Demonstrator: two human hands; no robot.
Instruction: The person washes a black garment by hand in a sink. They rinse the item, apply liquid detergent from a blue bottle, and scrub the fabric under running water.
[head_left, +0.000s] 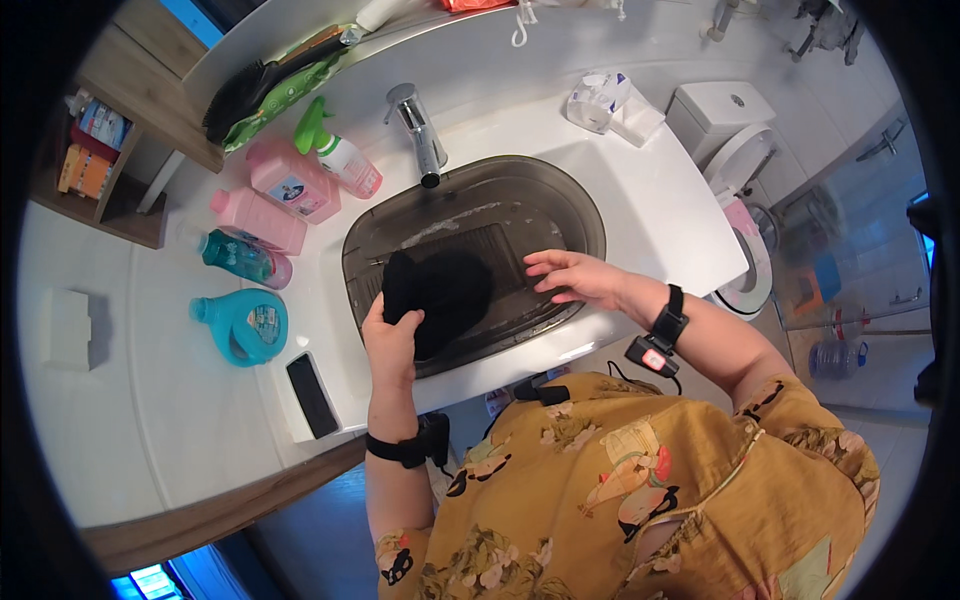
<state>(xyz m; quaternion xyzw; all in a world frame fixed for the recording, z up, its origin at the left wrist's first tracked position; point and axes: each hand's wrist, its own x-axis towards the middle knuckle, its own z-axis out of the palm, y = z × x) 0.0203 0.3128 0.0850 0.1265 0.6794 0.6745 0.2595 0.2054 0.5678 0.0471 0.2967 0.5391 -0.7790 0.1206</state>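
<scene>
A dark translucent plastic washbasin (581, 199) with a ribbed washboard (499, 251) moulded in its floor sits in the white sink. Black cloth (442, 296) is bunched over the basin's near left part, and my left hand (393, 330) grips its left edge between thumb and fingers. The lower part of the cloth is too dark to read in detail. Over the right part of the basin, my right hand (574, 277) is held with fingers apart, holding nothing. Suds streak the basin's far side. The chrome faucet (424, 142) stands behind the basin, its spout over the rim.
Left of the basin stand a green-topped spray bottle (349, 165), pink bottles (259, 221), a teal bottle (244, 259) and a blue detergent jug (251, 326). A phone (313, 395) lies at the sink's front left corner. Tissues (600, 101) are at the back right; a toilet (720, 116) stands beyond.
</scene>
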